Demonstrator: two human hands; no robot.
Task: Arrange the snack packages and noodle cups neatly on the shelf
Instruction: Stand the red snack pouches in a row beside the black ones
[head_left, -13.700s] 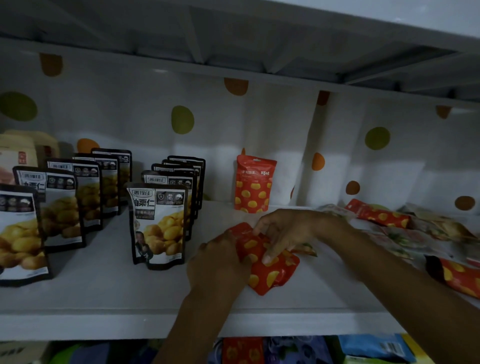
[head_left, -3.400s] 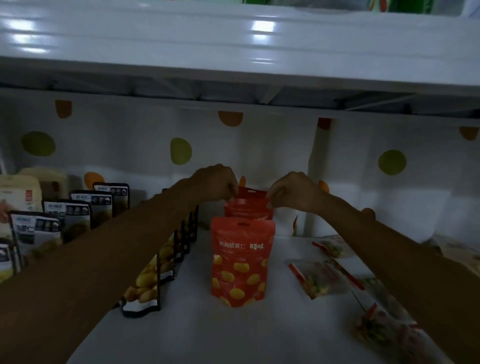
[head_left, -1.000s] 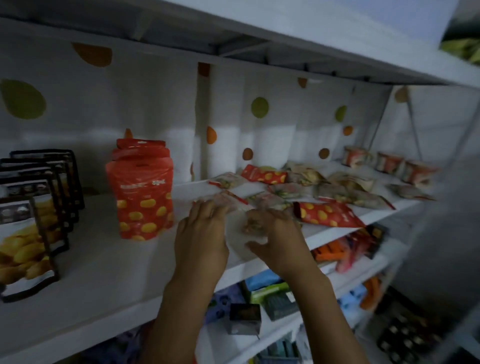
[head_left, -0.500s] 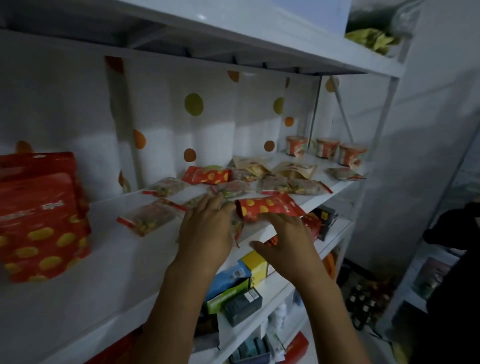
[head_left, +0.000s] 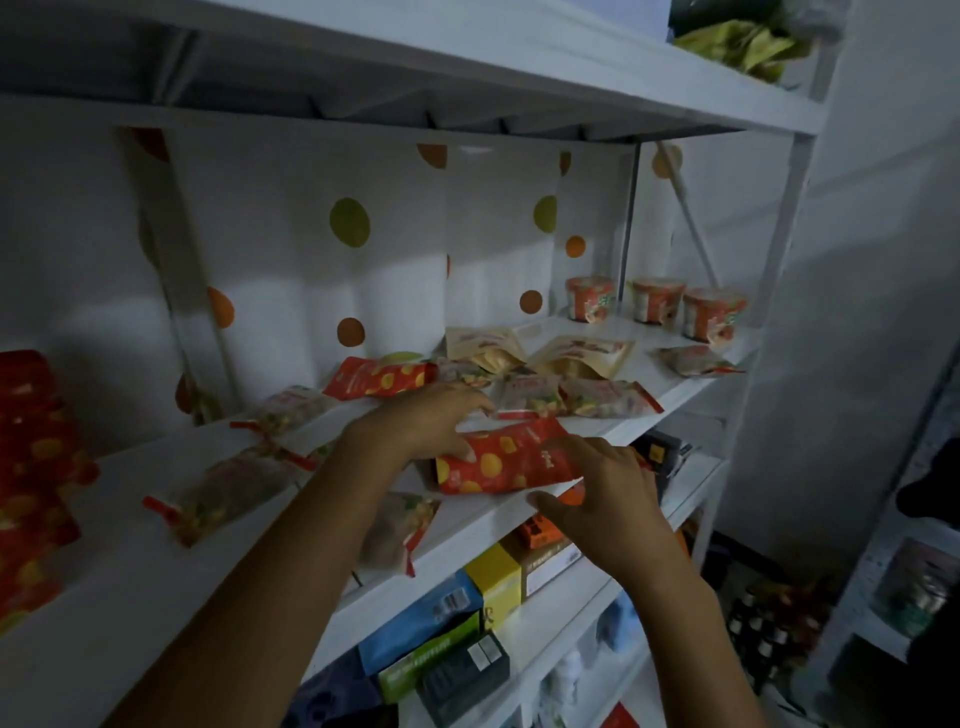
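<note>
Here, at the front edge of the shelf (head_left: 130, 545), a red yellow-spotted pouch (head_left: 509, 460) lies flat between both hands. The right hand (head_left: 597, 499), fingers spread wide, touches its right end, while the left hand (head_left: 431, 421) rests palm-down on its left end, thumb pressing its face. Beyond lie clear snack packets (head_left: 576, 397), another red pouch (head_left: 382, 376), tan pouches (head_left: 582, 353) and, farthest, three upright noodle cups (head_left: 655, 300).

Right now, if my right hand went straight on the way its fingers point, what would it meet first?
The red pouch lying just ahead; the right hand looks nearly on it, though depth is unclear.
</note>
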